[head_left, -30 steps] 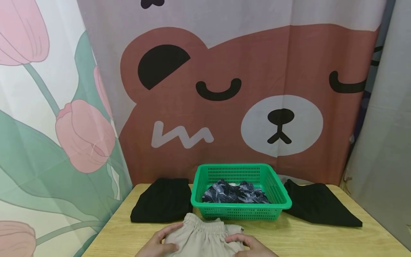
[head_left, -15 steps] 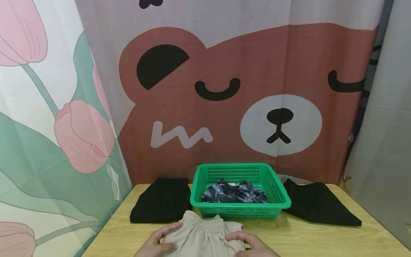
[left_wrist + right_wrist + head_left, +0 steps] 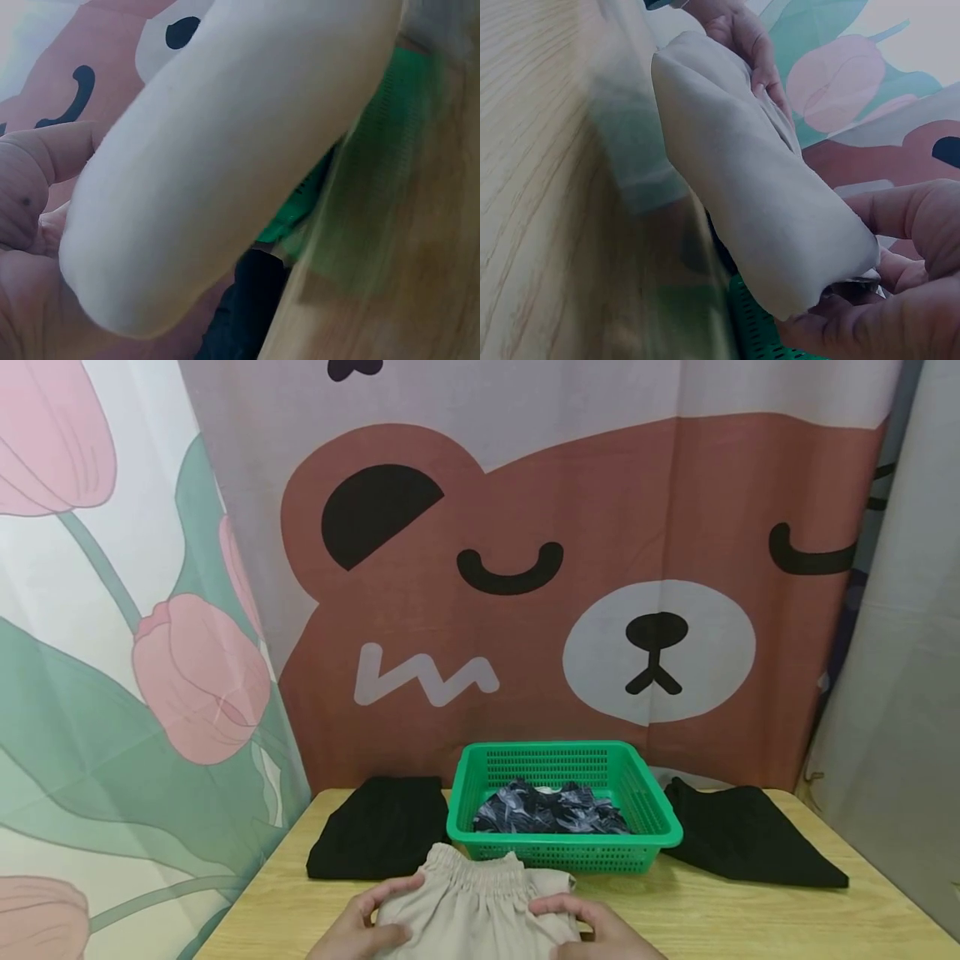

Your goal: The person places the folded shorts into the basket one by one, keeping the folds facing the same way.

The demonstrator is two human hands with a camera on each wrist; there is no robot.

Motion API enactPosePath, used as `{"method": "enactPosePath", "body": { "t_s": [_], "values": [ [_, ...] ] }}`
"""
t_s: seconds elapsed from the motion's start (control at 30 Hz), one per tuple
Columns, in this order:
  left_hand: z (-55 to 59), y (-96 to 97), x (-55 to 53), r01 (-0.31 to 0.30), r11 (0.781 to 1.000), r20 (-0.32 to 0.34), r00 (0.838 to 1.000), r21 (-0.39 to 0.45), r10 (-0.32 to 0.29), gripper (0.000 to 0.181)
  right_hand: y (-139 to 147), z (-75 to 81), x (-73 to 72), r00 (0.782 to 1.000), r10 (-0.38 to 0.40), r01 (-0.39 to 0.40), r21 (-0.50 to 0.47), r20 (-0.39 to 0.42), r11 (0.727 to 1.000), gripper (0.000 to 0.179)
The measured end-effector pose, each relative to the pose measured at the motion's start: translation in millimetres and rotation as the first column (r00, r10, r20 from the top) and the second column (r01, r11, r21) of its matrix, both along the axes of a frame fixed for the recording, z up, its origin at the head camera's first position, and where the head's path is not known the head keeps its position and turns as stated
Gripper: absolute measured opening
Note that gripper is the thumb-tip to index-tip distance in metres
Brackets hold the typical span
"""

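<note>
Both hands hold a folded pair of beige elastic-waist pants point(image 3: 472, 914), low in the middle of the head view, with the gathered waistband facing the basket. My left hand point(image 3: 366, 928) pinches the left side, thumb in front and fingers behind. On the right side, my right hand point(image 3: 600, 932) grips the fold between thumb and fingers. From the right wrist, the pants point(image 3: 742, 172) look like a thick folded bundle raised over the table. A smooth outer fold of the pants point(image 3: 202, 165) fills much of the left wrist view and covers part of the hand.
A green plastic basket point(image 3: 562, 840) stands at the back of the wooden table point(image 3: 720, 922), holding a dark patterned garment point(image 3: 547, 810). Black folded garments lie on either side, one at left point(image 3: 378, 831) and another at right point(image 3: 753, 837). A bear-print curtain point(image 3: 420, 618) hangs behind.
The beige pants have risen slightly in the head view, and their waistband now overlaps the basket's lower front edge more. Both hands keep their grip and have spread slightly.
</note>
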State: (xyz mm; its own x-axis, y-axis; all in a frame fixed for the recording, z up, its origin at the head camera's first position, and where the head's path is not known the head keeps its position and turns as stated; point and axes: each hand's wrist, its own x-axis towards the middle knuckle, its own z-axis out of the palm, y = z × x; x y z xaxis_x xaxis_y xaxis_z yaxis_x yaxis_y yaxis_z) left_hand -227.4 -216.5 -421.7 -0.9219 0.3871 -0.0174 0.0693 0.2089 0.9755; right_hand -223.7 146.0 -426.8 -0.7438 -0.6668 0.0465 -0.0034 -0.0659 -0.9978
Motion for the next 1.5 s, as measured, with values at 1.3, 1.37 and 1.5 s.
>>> {"method": "enactPosePath", "body": {
  "t_s": [1.3, 1.37, 1.5],
  "values": [
    [49.8, 43.4, 6.6, -0.09, 0.99, -0.106, 0.989, 0.105, 0.101, 0.06, 28.0, 61.2, 15.5, 0.935, -0.279, 0.321, 0.184, -0.22, 0.929, 0.051],
    [51.1, 47.1, 5.0, -0.101, 0.989, -0.111, 0.987, 0.104, 0.113, 0.06, 29.7, 63.1, 15.7, 0.929, -0.298, 0.339, 0.187, -0.219, 0.922, 0.051],
    [53.1, 52.8, 1.9, -0.112, 0.989, -0.121, 0.985, 0.101, 0.124, 0.059, 33.4, 66.5, 15.4, 0.917, -0.331, 0.371, 0.173, -0.222, 0.912, 0.053]
  ]
}}
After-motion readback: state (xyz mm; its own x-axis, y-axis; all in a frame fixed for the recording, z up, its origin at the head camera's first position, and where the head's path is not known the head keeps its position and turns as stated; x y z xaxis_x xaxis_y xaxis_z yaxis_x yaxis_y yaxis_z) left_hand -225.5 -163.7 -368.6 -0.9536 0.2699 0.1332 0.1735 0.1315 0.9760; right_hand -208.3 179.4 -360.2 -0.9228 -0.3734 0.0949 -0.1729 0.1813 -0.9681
